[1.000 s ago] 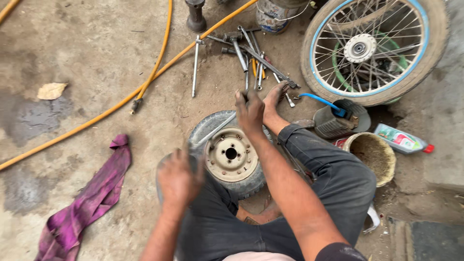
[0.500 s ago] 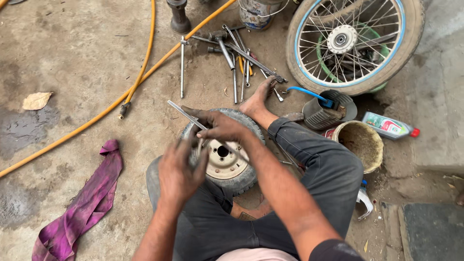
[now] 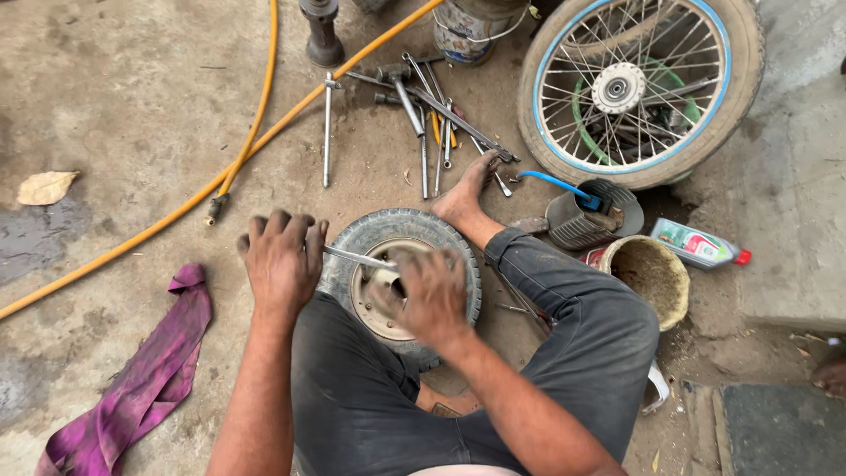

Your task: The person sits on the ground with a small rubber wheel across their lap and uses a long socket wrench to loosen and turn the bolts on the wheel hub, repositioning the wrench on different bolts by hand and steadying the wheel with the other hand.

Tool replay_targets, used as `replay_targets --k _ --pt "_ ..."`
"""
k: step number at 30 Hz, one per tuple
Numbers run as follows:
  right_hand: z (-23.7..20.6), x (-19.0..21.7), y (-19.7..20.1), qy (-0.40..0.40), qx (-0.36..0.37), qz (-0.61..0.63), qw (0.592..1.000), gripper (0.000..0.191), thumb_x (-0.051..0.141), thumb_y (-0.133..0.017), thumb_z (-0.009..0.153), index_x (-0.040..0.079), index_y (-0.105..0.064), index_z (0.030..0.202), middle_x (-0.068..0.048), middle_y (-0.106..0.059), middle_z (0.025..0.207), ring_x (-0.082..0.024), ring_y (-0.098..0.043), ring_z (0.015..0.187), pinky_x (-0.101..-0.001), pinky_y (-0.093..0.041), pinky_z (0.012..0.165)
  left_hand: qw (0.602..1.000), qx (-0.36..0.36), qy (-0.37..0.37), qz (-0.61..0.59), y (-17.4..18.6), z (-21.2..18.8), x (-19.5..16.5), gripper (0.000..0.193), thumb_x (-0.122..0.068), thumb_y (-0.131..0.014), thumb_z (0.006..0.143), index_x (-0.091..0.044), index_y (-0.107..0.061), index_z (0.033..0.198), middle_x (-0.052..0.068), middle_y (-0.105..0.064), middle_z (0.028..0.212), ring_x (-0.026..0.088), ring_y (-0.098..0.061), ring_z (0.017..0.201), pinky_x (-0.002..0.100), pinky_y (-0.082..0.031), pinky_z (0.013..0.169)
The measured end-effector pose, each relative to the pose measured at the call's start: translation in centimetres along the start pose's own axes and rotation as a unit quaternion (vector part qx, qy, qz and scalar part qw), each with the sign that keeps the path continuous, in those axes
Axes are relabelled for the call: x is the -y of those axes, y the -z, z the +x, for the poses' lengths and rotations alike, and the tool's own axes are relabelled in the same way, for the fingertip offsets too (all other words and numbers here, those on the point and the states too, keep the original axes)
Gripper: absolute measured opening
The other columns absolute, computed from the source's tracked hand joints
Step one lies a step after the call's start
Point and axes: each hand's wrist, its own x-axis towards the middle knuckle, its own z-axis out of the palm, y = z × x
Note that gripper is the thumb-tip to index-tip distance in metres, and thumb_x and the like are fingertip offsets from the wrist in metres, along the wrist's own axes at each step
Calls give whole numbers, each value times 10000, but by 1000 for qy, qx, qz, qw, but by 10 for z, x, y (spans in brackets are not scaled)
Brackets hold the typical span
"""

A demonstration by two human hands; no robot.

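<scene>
Small tyre [image 3: 370, 231] on its pale metal rim [image 3: 374, 308] lies flat on the dirt floor [image 3: 132, 115], between the person's knees and just short of a bare foot [image 3: 467, 192]. The left hand [image 3: 280, 260] is closed round one end of a thin metal bar [image 3: 357, 257] that crosses the wheel's top. The right hand [image 3: 427, 295] rests over the hub, fingers curled; its grip seems to be clamped on the bar's other end, though blur leaves that unsure. Beyond the foot lies a scatter of long wrenches [image 3: 423, 115]. A spoked wheel with a blue rim [image 3: 639, 88] sits further right, with a grey finned cylinder [image 3: 586, 216] and a dirty bucket [image 3: 652, 273] near the right knee. A yellow hose [image 3: 256, 132] crosses the floor; a purple rag [image 3: 141, 379] lies left.
</scene>
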Motion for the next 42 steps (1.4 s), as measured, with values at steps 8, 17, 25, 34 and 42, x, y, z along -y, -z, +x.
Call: replay_targets --k 8,17,25,34,42 --pt "84 -44 -54 -67 -172 93 978 586 344 -612 981 57 -455 1467 -226 -442 1587 -367 -378 1484 -544 -245 1220 978 169 121 -5 35 -120 -72 680 -394 -648 918 32 -490 1424 232 -625 1122 399 -648 971 551 -467 906" --pt "51 -6 -29 7 232 419 878 784 231 -690 859 126 -368 1567 -114 -631 1402 -278 -675 1221 -422 -551 1037 952 263 103 -122 58 -103 -57 512 -478 -710 882 -99 -670 1224 143 -719 1076 327 -693 1041 487 -518 928" --pt "-11 8 14 8 150 147 978 497 302 -621 972 56 -585 1401 -152 -690 942 -334 -677 846 -521 -527 820 993 -46 -106 -23 13 -9 -31 305 -362 -703 912 -119 -718 1094 106 -724 1129 337 -636 1103 533 -379 1107" --pt "36 -64 -18 -52 55 26 997 435 514 -539 1030 126 -712 1120 -78 -716 1058 -218 -667 983 -443 -475 906 994 79 -28 65 16 -41 -44 350 -411 -667 953 -103 -726 1108 118 -706 940 306 -641 821 478 -463 824" --pt "48 -7 -46 -153 -149 252 944 866 392 -604 1054 -22 -171 1680 -286 -323 1695 -442 -369 1554 -536 -278 1277 995 75 22 -65 -4 -147 -78 845 -389 -777 774 131 -479 1370 266 -698 1061 389 -724 793 444 -580 615"
